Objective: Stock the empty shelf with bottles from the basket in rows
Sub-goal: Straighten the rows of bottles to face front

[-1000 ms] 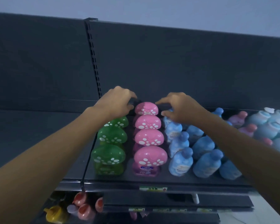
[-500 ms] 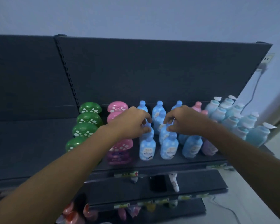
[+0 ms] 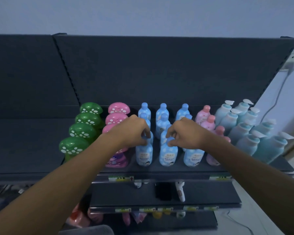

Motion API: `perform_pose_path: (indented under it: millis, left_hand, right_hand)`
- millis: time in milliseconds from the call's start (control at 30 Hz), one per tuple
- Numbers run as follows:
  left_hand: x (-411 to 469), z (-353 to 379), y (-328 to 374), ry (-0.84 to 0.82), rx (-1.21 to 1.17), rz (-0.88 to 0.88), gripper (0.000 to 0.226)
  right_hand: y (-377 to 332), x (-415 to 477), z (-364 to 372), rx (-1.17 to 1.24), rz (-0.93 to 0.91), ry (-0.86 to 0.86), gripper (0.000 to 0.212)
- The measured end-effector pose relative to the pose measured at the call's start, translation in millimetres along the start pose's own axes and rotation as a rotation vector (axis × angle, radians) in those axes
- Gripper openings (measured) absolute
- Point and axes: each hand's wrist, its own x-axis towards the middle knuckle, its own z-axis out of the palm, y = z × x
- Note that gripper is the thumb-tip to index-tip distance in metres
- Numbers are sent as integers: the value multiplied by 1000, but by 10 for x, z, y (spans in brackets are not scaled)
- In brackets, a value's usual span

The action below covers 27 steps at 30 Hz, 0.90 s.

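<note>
While both hands work the front of the shelf (image 3: 159, 168), each is pinched on the cap of a blue bottle: left hand (image 3: 134, 131) w/ fingers closed round the neck of the front-left blue bottle (image 3: 144, 154), right hand (image 3: 185, 133) likewise closed on the top of the front-middle blue bottle (image 3: 167, 155). Gripping at the cap rather than the body looks deliberate, as it lets the bottles be nudged or squared up w/o knocking neighbours, since the rows stand v. close. A third front blue bottle (image 3: 193, 156) stands just beside the right hand, untouched, labels facing out like the other two. Stock runs front-to-back in colour files: green mushroom-cap bottles (image 3: 82, 129) at far left, pink mushroom-cap bottles (image 3: 116, 116) next, then three files of blue, then pink round-cap bottles (image 3: 209, 119), then pale teal pump bottles (image 3: 244, 126) at the right end. Labels out and same-type lines read as retail facing, so judged from this the shelf is nearly full and the step in hand is aligning the front blues. Basket not clearly in view; can't tell if more stock is left. Lower shelf (image 3: 210, 194) holds a couple of small items, unclear what. Risk: a tip at the front could topple the file behind.
</note>
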Motion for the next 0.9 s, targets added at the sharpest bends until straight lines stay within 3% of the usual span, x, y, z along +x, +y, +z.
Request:
perform_pose_path:
  millis: [233,433,600,900]
  left_hand:
    - [18,-52,18,-21,-5,-8,29]
    - [239,-173,-24,152,23,-87,28]
    - [384,-34,-90,18,22,-130,37]
    - [419,-5,-141,35,33,-107,27]
  right_hand:
    - [-4,25,-101,38,-15,19,29]
    - [126,250,-185,1,24,165,26]
    - [165,319,-57,33,41,75,30]
    - [175,370,-52,24,14,94,22]
